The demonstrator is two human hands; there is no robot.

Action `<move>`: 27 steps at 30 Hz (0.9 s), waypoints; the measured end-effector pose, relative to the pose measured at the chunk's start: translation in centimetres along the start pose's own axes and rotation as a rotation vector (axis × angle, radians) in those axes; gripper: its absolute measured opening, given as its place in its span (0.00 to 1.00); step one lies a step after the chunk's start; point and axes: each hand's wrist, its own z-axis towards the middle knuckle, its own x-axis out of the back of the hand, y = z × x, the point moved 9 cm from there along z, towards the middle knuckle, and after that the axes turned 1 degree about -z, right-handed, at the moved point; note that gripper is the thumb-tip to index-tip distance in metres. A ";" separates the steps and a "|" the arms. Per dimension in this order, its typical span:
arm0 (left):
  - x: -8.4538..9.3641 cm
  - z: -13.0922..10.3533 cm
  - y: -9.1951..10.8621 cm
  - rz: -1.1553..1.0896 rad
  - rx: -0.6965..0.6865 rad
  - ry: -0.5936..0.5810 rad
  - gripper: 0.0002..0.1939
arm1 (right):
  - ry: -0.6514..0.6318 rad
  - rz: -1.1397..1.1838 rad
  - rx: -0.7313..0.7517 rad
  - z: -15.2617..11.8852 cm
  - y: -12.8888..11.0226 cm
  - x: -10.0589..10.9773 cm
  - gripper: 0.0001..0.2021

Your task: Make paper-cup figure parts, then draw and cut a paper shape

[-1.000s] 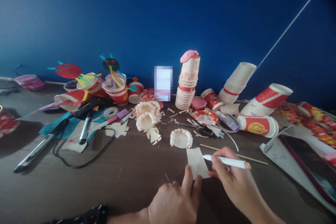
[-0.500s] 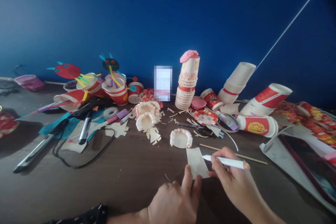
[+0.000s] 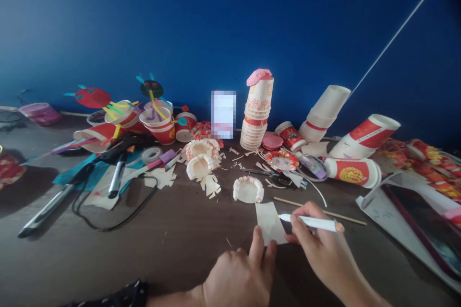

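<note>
A white marker (image 3: 319,223) is being held by the right hand (image 3: 324,244), its grip closed about the barrel between thumb and fingers, with the nib being directed leftward and the orange end rightward. The nib is being positioned at the right edge of a pale paper piece (image 3: 268,220), which is lying flat on the dark tabletop (image 3: 162,259) in front of the person; whether the nib is touching the paper cannot be told. The lower part of the paper is being pressed by two extended fingers of the left hand (image 3: 237,273), whose grip is being left unclosed, the fingers resting on the sheet rather than wrapping round it; its thumb is being hidden from view. A dark sleeve (image 3: 122,295) is being shown at the left forearm. Just beyond the paper, a white ring-edged piece (image 3: 248,190) is being displayed, and a thin wooden stick (image 3: 345,217) is being partly covered by the right hand. Farther back, scissors (image 3: 257,171) are being surrounded by paper scraps, and a tall cup stack (image 3: 255,127) is being topped by a pink piece (image 3: 259,76). At the left, a tape roll (image 3: 151,154) is being seen near several red-and-white cups; at the right, a fallen cup (image 3: 353,172) is being supported on its side. The whole arrangement is being backed by a blue wall (image 3: 180,24).
</note>
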 end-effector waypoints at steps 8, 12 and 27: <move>-0.2 -0.1 0.0 -0.003 0.001 0.023 0.24 | -0.032 0.039 0.012 -0.1 -0.2 -0.4 0.09; -0.1 0.1 0.1 -0.004 -0.003 0.023 0.24 | -0.038 0.025 0.008 0.0 0.0 -0.4 0.08; -0.3 0.0 0.0 -0.012 0.025 0.022 0.24 | 0.075 -0.035 0.074 -0.1 -1.2 0.6 0.11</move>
